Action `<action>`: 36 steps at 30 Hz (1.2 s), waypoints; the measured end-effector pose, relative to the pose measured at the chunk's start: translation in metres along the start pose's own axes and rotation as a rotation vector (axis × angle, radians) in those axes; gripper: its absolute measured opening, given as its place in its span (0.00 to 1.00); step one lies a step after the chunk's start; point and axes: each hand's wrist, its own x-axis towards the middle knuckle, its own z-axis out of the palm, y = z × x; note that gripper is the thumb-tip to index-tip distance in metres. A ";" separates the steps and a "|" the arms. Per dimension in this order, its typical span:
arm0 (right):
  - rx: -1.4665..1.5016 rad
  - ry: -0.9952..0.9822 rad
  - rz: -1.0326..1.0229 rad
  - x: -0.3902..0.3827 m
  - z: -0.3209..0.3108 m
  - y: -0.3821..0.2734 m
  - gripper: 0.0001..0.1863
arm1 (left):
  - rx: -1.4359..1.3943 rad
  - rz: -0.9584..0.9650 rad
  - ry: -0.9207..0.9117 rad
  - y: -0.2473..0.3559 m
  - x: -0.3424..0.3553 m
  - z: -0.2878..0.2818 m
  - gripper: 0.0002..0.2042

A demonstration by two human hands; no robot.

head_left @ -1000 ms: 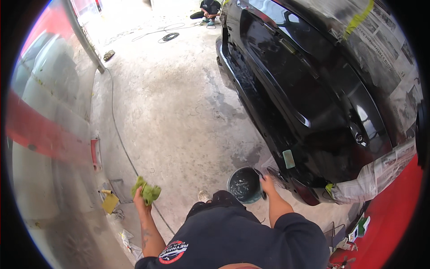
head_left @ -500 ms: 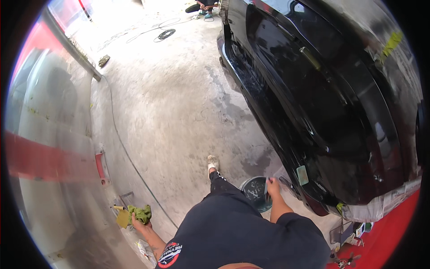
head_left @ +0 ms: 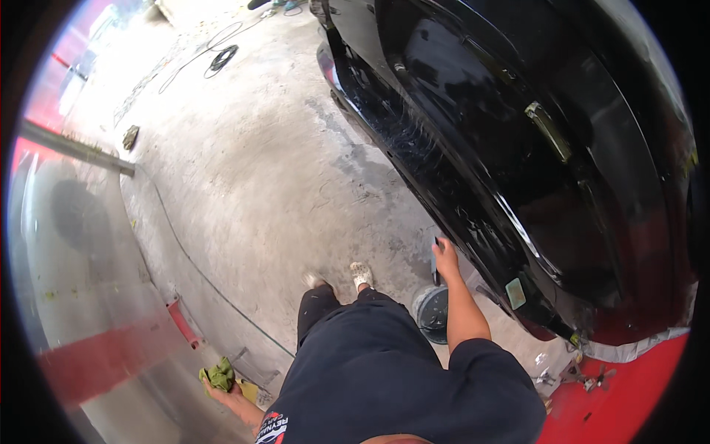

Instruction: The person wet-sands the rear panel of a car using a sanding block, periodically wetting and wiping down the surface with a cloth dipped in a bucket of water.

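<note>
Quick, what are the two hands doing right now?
Left hand: closed on a green cloth.
Right hand: gripping a small dark tool beside the black car.

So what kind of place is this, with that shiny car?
Probably a car workshop or wash bay: a glossy black car stands on a stained concrete floor, a bucket sits beside it, and the left hand holds a green cloth.

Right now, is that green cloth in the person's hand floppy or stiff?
Probably floppy: the green cloth sits bunched in folds in the left hand, as soft rag would. It likely weighs little, since the fingers alone hold it. Whether it is wet, which would make it heavier, cannot be told.
</note>
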 end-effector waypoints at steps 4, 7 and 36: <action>-0.176 0.086 0.378 -0.044 0.029 0.076 0.25 | -0.008 0.025 -0.036 0.019 0.087 0.044 0.22; -0.067 0.135 0.687 -0.092 0.054 0.075 0.24 | 0.024 -0.033 -0.184 0.039 0.144 0.111 0.21; 0.624 0.496 0.522 0.095 0.273 -0.223 0.25 | 1.206 0.587 -1.800 -0.056 -0.062 0.798 0.15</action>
